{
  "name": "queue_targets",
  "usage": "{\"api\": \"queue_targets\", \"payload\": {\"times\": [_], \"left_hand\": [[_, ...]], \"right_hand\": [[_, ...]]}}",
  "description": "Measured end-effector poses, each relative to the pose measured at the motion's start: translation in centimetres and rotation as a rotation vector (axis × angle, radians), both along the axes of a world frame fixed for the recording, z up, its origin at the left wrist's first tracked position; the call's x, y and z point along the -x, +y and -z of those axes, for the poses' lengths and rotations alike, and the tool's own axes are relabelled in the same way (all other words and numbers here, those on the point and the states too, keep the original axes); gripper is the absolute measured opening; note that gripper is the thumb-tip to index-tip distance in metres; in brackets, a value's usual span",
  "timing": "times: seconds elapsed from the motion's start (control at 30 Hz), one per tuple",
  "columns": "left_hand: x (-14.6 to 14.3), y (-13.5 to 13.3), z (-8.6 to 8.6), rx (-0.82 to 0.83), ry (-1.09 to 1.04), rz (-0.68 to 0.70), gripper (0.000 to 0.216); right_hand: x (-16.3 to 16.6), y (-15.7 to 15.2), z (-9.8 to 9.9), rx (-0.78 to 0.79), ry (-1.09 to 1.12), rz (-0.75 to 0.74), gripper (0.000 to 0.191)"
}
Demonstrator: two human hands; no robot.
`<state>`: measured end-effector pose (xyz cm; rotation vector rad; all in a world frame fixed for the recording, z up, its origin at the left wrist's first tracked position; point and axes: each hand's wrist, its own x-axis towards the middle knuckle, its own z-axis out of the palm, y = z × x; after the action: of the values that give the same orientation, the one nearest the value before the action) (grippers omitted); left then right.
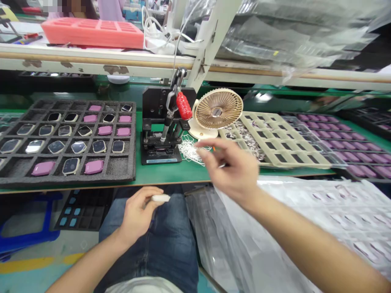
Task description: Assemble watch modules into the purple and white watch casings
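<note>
My left hand (139, 211) is closed around a pale watch case (161, 197), seen edge-on above my lap. My right hand (232, 169), slightly blurred, hovers at the table's front edge beside a heap of white cords (191, 149). Its thumb and forefinger come together. A small orange tip and a whitish bit show at its fingers, but I cannot make out what they belong to. Between and beyond the hands stands a black toggle press (161, 140) with a red handle (183, 106). Left of it, a grey foam tray (122, 165) holds several watches and purple-wrapped pieces.
A beige fan (218, 110) stands behind my right hand. Beige trays (284, 140) and a tray of purple pieces (351, 140) lie to the right. Plastic-covered trays (305, 219) sit lower right. A white shelf beam (91, 59) crosses above, carrying a pink foam block (94, 34).
</note>
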<state>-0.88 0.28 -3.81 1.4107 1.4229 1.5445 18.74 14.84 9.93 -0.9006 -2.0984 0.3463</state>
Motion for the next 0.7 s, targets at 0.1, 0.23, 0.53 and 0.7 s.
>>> {"api": "queue_targets", "payload": {"times": [0.1,0.23,0.53,0.7], "left_hand": [[0.2,3.5,-0.4,-0.124,0.206,0.001,0.016],[0.2,7.6,-0.3,-0.18,0.333,0.042,0.019],[0.6,7.7,-0.1,-0.169,0.306,0.031,0.025],[0.3,5.3,-0.2,-0.128,0.17,-0.087,0.021]], "right_hand": [[1.8,3.5,-3.4,-0.414,-0.044,-0.01,0.05],[4.9,5.9,-4.3,-0.57,-0.271,-0.109,0.034],[4.6,5.4,-6.1,-0.602,0.231,-0.016,0.027],[4.5,4.5,2.8,-0.384,-0.483,-0.222,0.027]]}}
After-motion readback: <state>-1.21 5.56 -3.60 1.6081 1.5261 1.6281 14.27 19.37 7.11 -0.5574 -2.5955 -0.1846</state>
